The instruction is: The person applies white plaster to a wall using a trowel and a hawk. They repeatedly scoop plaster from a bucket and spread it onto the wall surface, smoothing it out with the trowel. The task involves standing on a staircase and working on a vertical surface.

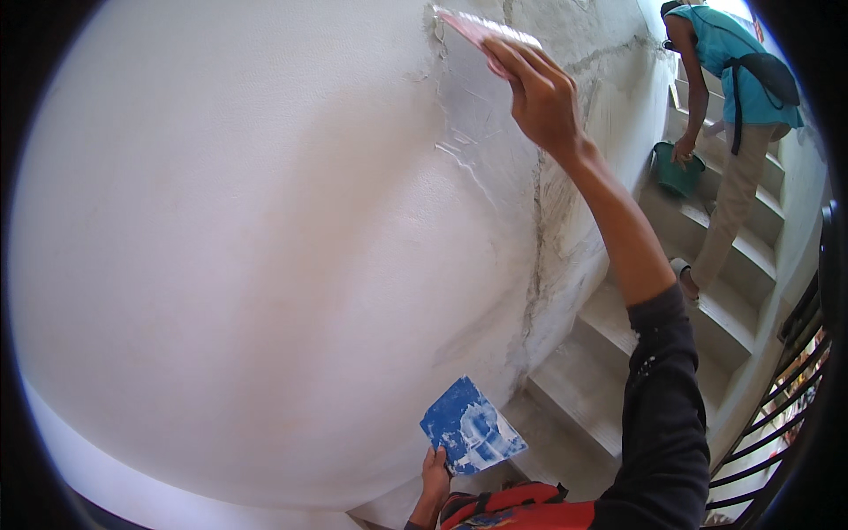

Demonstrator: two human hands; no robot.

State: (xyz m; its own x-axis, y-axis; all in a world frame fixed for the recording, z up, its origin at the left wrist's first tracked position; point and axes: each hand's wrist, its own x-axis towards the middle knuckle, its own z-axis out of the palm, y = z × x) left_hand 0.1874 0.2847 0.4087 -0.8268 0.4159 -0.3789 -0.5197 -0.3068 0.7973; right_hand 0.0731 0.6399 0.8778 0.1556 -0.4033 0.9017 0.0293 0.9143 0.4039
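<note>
High on the wall, my right hand (549,99) grips a flat pinkish putty spreader (470,26) with a pale edge, its blade against the grey patched strip (481,106). That arm is raised, in a dark sleeve spotted with white. Low in front of me, my left hand (435,477) holds the corner of a blue flat plate (468,424) smeared with white putty. Beside the grey strip, a rough crack (537,221) runs down the wall.
Concrete stairs (583,389) climb on the right. On them another person (746,79) in a turquoise top bends over, a hand at a green bucket (678,170). Black railing bars (768,415) line the lower right. Smooth white wall (221,221) fills the left.
</note>
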